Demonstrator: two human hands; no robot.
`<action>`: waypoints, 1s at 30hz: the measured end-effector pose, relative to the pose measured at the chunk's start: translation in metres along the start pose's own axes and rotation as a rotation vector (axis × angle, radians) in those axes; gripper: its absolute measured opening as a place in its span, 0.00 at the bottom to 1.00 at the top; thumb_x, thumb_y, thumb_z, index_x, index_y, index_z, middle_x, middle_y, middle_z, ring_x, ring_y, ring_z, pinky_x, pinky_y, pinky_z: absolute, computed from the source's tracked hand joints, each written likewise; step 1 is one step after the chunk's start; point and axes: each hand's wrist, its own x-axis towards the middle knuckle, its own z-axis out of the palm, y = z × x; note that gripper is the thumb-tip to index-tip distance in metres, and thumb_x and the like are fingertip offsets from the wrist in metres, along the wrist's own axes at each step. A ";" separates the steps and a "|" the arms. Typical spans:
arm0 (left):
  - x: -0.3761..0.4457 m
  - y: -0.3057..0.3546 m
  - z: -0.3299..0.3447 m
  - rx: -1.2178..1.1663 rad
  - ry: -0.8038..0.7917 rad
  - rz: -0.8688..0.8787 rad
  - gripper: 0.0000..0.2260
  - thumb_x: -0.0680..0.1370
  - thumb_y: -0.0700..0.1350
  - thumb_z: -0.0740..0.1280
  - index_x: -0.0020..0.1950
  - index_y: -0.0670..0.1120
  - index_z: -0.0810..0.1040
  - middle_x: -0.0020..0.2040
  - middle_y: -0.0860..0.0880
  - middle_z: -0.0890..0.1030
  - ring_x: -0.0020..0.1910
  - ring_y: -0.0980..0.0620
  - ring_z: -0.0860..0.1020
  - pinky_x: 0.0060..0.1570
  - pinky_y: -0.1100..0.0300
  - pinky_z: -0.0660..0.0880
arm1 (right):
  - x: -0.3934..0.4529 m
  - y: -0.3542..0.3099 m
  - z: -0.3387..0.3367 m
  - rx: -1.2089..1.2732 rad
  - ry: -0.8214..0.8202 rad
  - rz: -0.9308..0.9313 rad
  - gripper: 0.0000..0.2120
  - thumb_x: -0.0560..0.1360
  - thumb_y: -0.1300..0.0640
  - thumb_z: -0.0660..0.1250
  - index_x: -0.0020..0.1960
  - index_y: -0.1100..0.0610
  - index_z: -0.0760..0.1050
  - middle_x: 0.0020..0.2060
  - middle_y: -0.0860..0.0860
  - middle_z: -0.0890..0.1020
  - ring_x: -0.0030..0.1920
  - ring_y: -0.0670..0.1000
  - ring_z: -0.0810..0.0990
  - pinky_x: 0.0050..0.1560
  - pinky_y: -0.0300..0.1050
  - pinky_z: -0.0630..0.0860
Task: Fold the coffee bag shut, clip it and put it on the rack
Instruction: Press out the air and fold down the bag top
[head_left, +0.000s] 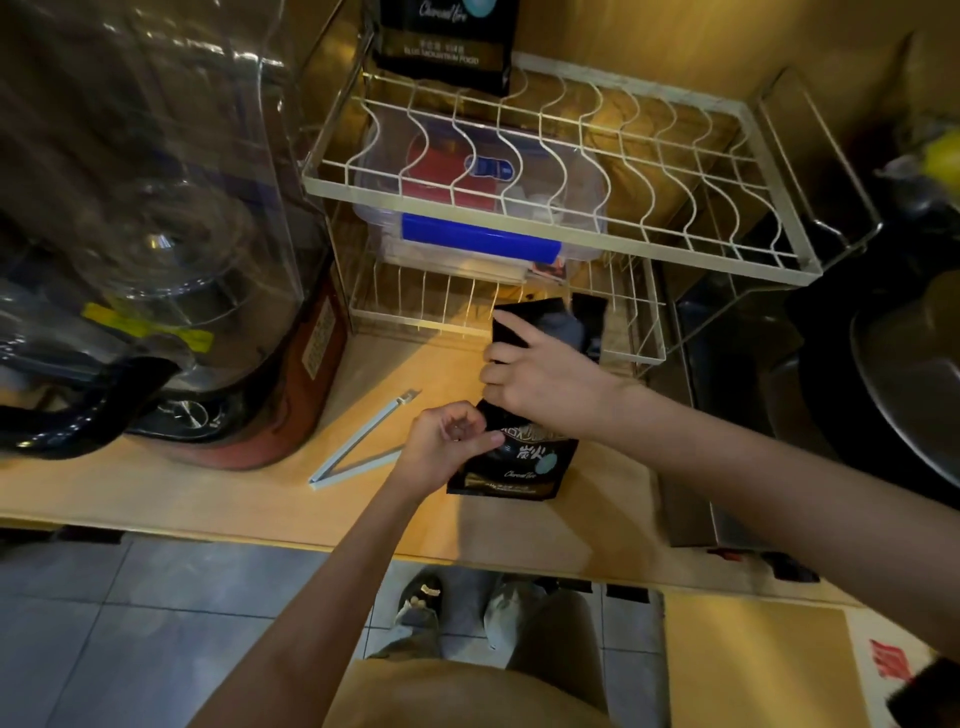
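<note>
**Coffee bag lying on the counter, both hands on it**

The black coffee bag (524, 462) lies on the wooden counter (208, 493), its printed base toward the counter's front edge and its open top reaching to the lower shelf of the wire rack (561, 171). The right hand (540, 382) lies across the bag's middle, fingers curled over its left edge and pressing it down. The left hand (447, 441) pinches the bag's left edge lower down, thumb against forefinger.

Just left of the bag, a white sealing clip (358, 444) lies opened in a V on bare counter, touching neither hand nor bag. Farther left stands a large clear-walled appliance (156, 234) on a red base, leaving an open strip of counter between it and the bag.

The rack's upper shelf is mostly bare; a second black coffee bag (447, 41) stands at its back left. Under it, a clear plastic box with a blue clasp (478, 228) sits on the lower shelf. To the right, the counter ends at a dark recess.
</note>
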 end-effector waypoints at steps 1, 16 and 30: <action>0.000 0.000 0.000 0.051 0.003 0.025 0.11 0.68 0.39 0.72 0.32 0.49 0.72 0.32 0.46 0.74 0.33 0.54 0.71 0.34 0.63 0.69 | -0.001 0.002 0.001 -0.035 0.010 -0.007 0.08 0.66 0.61 0.70 0.43 0.50 0.80 0.40 0.47 0.82 0.51 0.52 0.78 0.70 0.58 0.60; -0.018 -0.010 -0.005 0.477 0.137 0.208 0.07 0.69 0.44 0.72 0.37 0.43 0.76 0.34 0.50 0.75 0.32 0.55 0.71 0.34 0.72 0.65 | -0.012 0.010 -0.005 0.313 0.067 0.187 0.11 0.74 0.51 0.59 0.46 0.53 0.79 0.43 0.48 0.82 0.55 0.50 0.74 0.69 0.45 0.38; -0.009 -0.004 0.007 0.522 -0.062 0.320 0.15 0.71 0.48 0.69 0.32 0.46 0.64 0.30 0.50 0.68 0.31 0.54 0.66 0.32 0.63 0.60 | -0.025 0.013 -0.032 0.272 -0.099 0.160 0.07 0.73 0.54 0.64 0.48 0.51 0.79 0.46 0.50 0.81 0.57 0.50 0.72 0.72 0.49 0.46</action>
